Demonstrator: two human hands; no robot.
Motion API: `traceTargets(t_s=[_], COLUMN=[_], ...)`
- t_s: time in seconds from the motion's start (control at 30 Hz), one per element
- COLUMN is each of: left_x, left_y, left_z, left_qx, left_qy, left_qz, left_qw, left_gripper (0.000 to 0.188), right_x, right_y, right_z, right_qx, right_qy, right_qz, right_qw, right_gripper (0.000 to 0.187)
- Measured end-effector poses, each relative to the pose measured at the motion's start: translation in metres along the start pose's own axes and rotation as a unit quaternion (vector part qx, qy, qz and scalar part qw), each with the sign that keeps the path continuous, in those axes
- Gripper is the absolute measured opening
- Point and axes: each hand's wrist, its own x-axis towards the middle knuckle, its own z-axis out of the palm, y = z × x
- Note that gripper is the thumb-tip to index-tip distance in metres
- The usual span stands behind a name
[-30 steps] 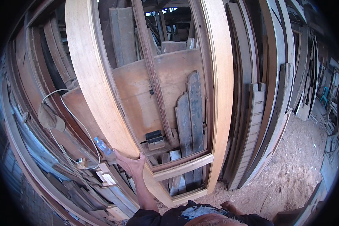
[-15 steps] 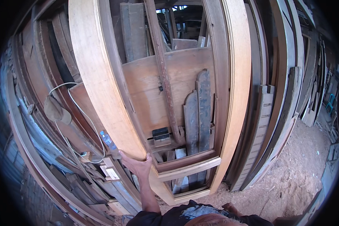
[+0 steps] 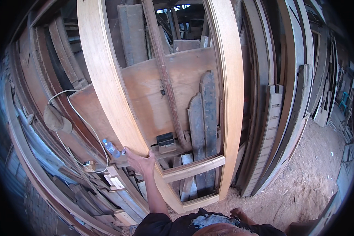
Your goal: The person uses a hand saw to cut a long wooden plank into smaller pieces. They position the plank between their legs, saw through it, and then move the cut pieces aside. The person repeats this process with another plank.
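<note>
A tall wooden door frame (image 3: 103,74), pale on its front and darker on its inner edges, stands upright before me. Its panels are open, so the things behind show through. A crossrail (image 3: 194,169) joins the two stiles near the bottom. My left hand (image 3: 141,162) is closed around the left stile, just above the height of that rail, with the thumb at its inner edge. My right hand (image 3: 240,215) hangs low to the right of my body, apart from the frame. Only a small part of it shows, and its fingers are hard to make out.
Planks and old frames lean along both sides; a slotted board (image 3: 268,133) stands at the right. A plastic bottle (image 3: 111,148), a cap (image 3: 57,119) and a pale cable (image 3: 84,116) are at the left. Behind the frame is a plywood sheet (image 3: 145,94). Shavings cover the floor (image 3: 299,169).
The door frame has turned slightly and its right stile has shifted left. Less of the dark inner edges shows. My left hand keeps its grip and has moved slightly left and up.
</note>
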Motion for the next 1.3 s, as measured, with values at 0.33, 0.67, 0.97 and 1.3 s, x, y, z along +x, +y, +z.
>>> traceTargets(t_s=[0.33, 0.67, 0.97, 1.3], left_x=[0.004, -0.005, -0.295, -0.561], left_y=[-0.012, -0.041, 0.014, 0.179], left_z=[0.011, 0.016, 0.072, -0.038], left_qx=[0.010, 0.141, 0.048, -0.087], left_qy=[-0.016, -0.013, -0.478, -0.842], left_qz=[-0.028, -0.015, 0.198, 0.476], left_qw=[0.999, 0.990, 0.855, 0.240], left_gripper=[0.129, 0.123, 0.078, 0.079], right_x=[-0.030, -0.108, -0.200, -0.330], right_y=[0.115, 0.032, 0.050, 0.077], right_z=[0.062, 0.050, 0.058, 0.130], right_qx=[-0.133, 0.445, 0.248, 0.456], right_qy=[0.164, 0.157, 0.206, 0.383], right_qz=[-0.132, 0.241, 0.380, 0.361], right_qw=[0.968, 0.848, 0.867, 0.718], right_gripper=[0.014, 0.011, 0.037, 0.040])
